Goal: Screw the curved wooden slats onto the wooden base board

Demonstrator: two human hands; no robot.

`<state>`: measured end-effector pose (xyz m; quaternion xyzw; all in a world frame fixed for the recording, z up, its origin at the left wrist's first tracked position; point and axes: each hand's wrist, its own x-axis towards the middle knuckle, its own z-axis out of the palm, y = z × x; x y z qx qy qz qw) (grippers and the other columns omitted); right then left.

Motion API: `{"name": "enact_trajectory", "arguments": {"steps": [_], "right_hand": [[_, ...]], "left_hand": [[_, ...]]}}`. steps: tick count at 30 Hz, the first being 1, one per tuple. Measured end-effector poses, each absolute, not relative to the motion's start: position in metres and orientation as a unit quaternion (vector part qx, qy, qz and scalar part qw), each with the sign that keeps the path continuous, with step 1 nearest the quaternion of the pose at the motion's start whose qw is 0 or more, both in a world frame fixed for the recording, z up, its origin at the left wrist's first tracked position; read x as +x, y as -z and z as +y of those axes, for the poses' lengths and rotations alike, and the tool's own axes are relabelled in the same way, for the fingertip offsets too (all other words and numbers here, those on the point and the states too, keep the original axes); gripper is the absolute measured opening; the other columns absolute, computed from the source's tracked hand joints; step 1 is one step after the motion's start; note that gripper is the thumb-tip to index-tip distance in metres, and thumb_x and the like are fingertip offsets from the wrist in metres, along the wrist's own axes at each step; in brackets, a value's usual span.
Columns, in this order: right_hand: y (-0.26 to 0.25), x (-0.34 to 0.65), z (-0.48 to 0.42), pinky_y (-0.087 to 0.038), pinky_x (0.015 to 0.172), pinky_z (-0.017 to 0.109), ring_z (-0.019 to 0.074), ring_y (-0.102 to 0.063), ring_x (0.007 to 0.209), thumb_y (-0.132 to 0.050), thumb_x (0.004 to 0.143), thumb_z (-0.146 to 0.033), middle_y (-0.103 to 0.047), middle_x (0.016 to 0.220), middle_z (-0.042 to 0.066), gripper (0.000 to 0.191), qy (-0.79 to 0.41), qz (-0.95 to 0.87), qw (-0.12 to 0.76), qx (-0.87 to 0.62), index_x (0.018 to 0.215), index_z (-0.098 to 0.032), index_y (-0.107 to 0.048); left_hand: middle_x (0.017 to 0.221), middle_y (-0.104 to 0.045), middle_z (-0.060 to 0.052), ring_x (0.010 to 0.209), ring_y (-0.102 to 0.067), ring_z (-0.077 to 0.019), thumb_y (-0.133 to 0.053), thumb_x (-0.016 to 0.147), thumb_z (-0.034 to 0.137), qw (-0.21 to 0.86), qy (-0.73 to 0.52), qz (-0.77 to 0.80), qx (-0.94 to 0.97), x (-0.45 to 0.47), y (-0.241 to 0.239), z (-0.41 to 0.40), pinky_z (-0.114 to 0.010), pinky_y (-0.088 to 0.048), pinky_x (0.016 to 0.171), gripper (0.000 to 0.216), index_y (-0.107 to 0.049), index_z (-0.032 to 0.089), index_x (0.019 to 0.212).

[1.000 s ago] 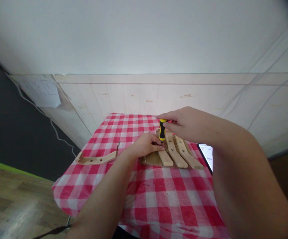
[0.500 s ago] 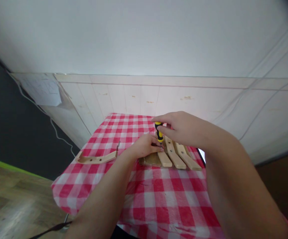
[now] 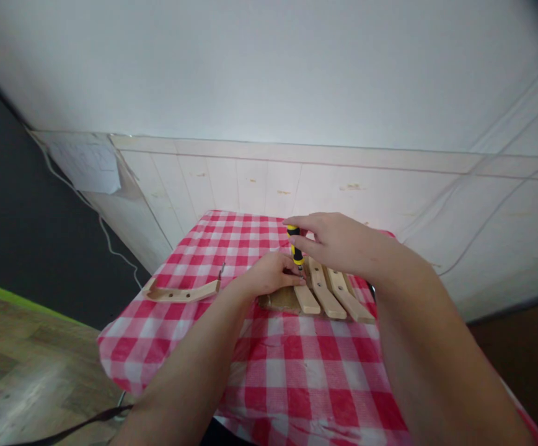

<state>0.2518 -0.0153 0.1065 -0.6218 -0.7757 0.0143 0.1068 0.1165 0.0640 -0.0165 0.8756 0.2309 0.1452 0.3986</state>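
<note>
The right hand (image 3: pixel 331 238) has thumb and fingers closed on a screwdriver (image 3: pixel 296 251), tip down, its handle yellow and black. Just below it, the left hand (image 3: pixel 273 272) touches a pale wooden piece (image 3: pixel 307 301); whether it grips cannot be told. Right of the left hand lie two bent, drilled pieces (image 3: pixel 328 294); left of it, a curved piece (image 3: pixel 180 295). Beneath both hands: red-and-white checked cloth (image 3: pixel 282 371); beyond, a white wall (image 3: pixel 269 80).
</note>
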Motion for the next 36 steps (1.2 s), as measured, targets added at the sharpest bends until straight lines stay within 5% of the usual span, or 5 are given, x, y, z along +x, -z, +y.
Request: {"name": "enact_trajectory", "arguments": {"steps": [8,15,20,26,36], "right_hand": [[-0.109,0.255,-0.014,-0.036,0.061,0.029,0.0187,-0.057,0.071,-0.053,0.082,-0.037,-0.067,0.082,0.009,0.025,0.067,-0.724,0.109,-0.677,0.082,-0.016,-0.066],[-0.101,0.257,-0.012,-0.041,0.073,0.026,0.0183,-0.061,0.091,-0.049,0.080,-0.020,-0.069,0.108,0.008,0.031,-0.031,-0.772,0.160,-0.614,0.105,-0.020,-0.067],[-0.115,0.258,-0.024,-0.037,0.062,0.025,0.0147,-0.060,0.071,-0.046,0.080,-0.014,-0.071,0.086,0.006,0.027,-0.074,-0.776,0.113,-0.616,0.092,-0.018,-0.069],[-0.115,0.253,-0.021,-0.030,0.051,0.028,0.0170,-0.057,0.062,-0.049,0.085,-0.037,-0.068,0.073,0.010,0.030,0.039,-0.717,0.074,-0.692,0.077,-0.016,-0.068],[-0.121,0.238,-0.032,-0.034,0.055,0.027,0.0175,-0.061,0.068,-0.035,0.091,-0.025,-0.071,0.083,0.011,0.033,0.010,-0.748,0.042,-0.662,0.093,-0.016,-0.067]], "left_hand": [[0.088,-0.073,-0.004,0.075,-0.063,-0.0134,-0.069,0.077,0.023,0.409,-0.150,0.221,0.872,0.116,0.019,0.065,-0.021,-0.045,0.067,0.012,-0.075,0.014,0.082],[0.087,-0.073,-0.004,0.075,-0.063,-0.0143,-0.069,0.076,0.026,0.432,-0.164,0.221,0.859,0.115,0.022,0.067,-0.022,-0.046,0.068,0.013,-0.075,0.014,0.079],[0.092,-0.073,-0.005,0.080,-0.064,-0.0148,-0.070,0.075,0.026,0.451,-0.169,0.206,0.852,0.114,0.026,0.070,-0.022,-0.047,0.072,0.014,-0.075,0.014,0.081],[0.093,-0.073,-0.005,0.081,-0.064,-0.0153,-0.067,0.077,0.027,0.469,-0.159,0.204,0.845,0.113,0.025,0.070,-0.024,-0.048,0.073,0.016,-0.074,0.015,0.083],[0.089,-0.072,-0.005,0.079,-0.063,-0.0151,-0.066,0.077,0.024,0.492,-0.150,0.210,0.831,0.113,0.020,0.066,-0.024,-0.048,0.072,0.016,-0.073,0.012,0.086]]}}
